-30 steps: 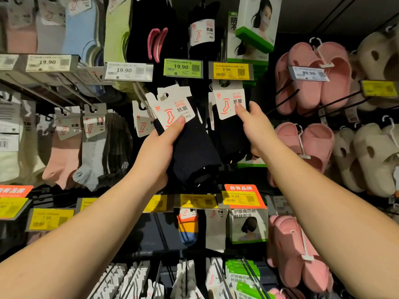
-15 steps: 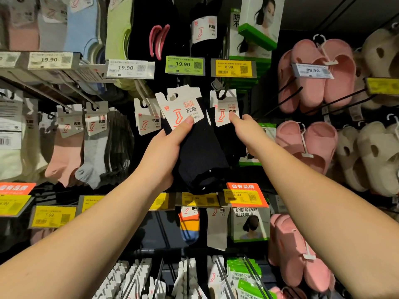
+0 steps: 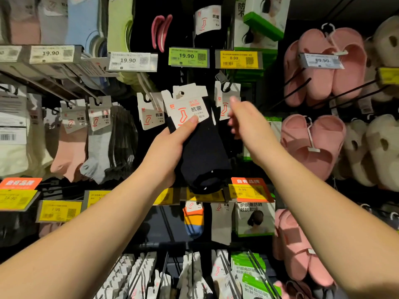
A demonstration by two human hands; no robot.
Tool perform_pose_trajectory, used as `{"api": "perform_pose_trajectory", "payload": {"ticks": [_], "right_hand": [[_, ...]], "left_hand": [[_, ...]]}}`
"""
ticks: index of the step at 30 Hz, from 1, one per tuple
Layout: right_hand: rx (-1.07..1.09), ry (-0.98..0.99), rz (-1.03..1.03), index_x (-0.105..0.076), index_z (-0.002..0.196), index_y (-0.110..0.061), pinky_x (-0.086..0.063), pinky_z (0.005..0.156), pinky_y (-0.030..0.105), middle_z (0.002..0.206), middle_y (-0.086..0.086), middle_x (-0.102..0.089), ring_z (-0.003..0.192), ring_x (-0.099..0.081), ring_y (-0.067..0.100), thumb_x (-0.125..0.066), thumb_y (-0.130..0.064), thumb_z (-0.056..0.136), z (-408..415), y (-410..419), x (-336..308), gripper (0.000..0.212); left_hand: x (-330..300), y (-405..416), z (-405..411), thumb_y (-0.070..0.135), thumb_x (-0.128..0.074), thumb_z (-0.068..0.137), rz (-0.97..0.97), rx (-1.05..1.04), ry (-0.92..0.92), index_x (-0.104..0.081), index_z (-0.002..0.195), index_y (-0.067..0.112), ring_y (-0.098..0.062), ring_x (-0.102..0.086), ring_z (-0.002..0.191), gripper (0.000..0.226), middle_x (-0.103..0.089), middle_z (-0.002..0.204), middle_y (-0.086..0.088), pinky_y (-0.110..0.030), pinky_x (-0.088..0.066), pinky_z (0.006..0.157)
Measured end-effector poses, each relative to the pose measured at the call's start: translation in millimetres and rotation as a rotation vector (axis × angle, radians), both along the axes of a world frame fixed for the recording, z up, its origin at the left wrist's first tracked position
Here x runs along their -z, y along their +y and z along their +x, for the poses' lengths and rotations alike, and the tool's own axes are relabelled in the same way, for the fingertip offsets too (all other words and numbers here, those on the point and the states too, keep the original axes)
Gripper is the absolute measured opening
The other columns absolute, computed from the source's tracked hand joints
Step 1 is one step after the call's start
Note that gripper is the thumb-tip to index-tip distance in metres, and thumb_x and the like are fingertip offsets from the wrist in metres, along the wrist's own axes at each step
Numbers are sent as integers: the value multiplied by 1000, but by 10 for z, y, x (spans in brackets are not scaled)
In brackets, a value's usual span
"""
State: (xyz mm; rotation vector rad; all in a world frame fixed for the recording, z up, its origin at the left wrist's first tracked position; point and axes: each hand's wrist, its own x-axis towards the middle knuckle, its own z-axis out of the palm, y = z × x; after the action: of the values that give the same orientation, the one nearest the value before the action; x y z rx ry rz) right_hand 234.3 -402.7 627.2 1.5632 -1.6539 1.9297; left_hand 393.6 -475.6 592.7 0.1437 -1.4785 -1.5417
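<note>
My left hand [image 3: 167, 152] grips a pack of dark navy socks [image 3: 205, 152] in front of the display, thumb pressed on its white card tag [image 3: 187, 106]. The pack is off its hook. My right hand [image 3: 248, 124] hovers just right of the pack, blurred, fingers loosely spread and holding nothing. Behind it a second white sock tag [image 3: 226, 98] hangs on a hook [image 3: 224, 83].
Sock packs in pink [image 3: 69, 152] and grey [image 3: 97, 156] hang on hooks at the left. Price labels [image 3: 187, 57] line the rails. Pink slippers [image 3: 323, 67] and cream slippers [image 3: 375, 152] hang at the right. More packs on pegs [image 3: 194, 277] fill the bottom row.
My right hand has let go of the hanging tag and drawn back and down towards the pack. The left hand has kept its hold on the navy socks, shifted slightly right.
</note>
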Motion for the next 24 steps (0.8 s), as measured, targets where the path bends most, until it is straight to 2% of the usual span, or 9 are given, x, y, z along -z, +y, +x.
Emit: {"api": "perform_pose_trajectory", "payload": {"ticks": [3,6,9,11,13,15,17,20,24], "right_hand": [[-185,-76,134,-58,98,-22,-53,75,37,81,-7,-57,75,-57,12,-52,-77,82,229,-9,60,58],[-191,-109,92,-59,100,-23,-58,80,38,93,-2,-66,88,-66,16,-69,-72,71,272,-36,112,58],[-228,-177,76,-62,109,-24,-59,89,47,108,1,-71,100,-71,20,-79,-68,58,310,-72,166,69],[-259,-195,72,-65,112,-23,-59,89,47,108,0,-73,99,-72,21,-82,-57,62,326,-75,174,63],[-308,-242,73,-67,109,-20,-59,89,48,105,3,-76,97,-73,23,-81,-40,76,321,-61,168,41],[-367,-306,80,-69,107,-16,-59,90,48,103,6,-77,96,-74,25,-75,-28,88,310,-36,169,23],[-440,-373,85,-69,112,-12,-59,90,46,105,8,-77,98,-74,25,-69,-21,94,300,-18,184,20],[-499,-465,77,-68,119,-11,-58,91,45,109,8,-76,102,-73,27,-64,-18,96,288,-15,209,25],[-427,-416,54,-68,114,-16,-57,94,45,107,3,-76,103,-72,22,-62,-28,99,223,-18,205,20]], "left_hand": [[-8,26,-14,36,-67,93,-25,-20,-3,-67,120,19,-19,-74,99,32,-77,107,-1,-34,-59,83],[-14,15,-9,42,-68,91,-77,-93,-37,-68,114,23,-18,-75,95,30,-78,103,1,-37,-60,84],[-29,-13,-13,69,-62,83,-115,-211,-120,-65,118,23,-17,-75,93,58,-77,105,2,-42,-60,87],[-22,-26,-23,80,-50,82,-129,-235,-162,-69,113,30,-16,-74,95,62,-77,104,4,-42,-59,89],[-20,-2,-25,71,-43,93,-70,-205,-119,-72,100,34,-15,-73,97,47,-78,100,6,-41,-57,93],[-25,-3,-39,61,-41,98,-33,-188,-98,-71,98,36,-15,-72,99,39,-77,101,7,-42,-56,95],[-14,-11,-42,61,-46,96,-41,-175,-95,-70,105,35,-15,-72,101,37,-77,104,8,-42,-56,95],[9,-58,-59,65,-59,88,-53,-191,-77,-61,130,29,-14,-71,104,55,-73,115,8,-43,-56,95],[18,-70,-64,58,-61,91,-43,-183,-54,-58,133,29,-12,-72,103,52,-73,116,9,-39,-58,90]]}}
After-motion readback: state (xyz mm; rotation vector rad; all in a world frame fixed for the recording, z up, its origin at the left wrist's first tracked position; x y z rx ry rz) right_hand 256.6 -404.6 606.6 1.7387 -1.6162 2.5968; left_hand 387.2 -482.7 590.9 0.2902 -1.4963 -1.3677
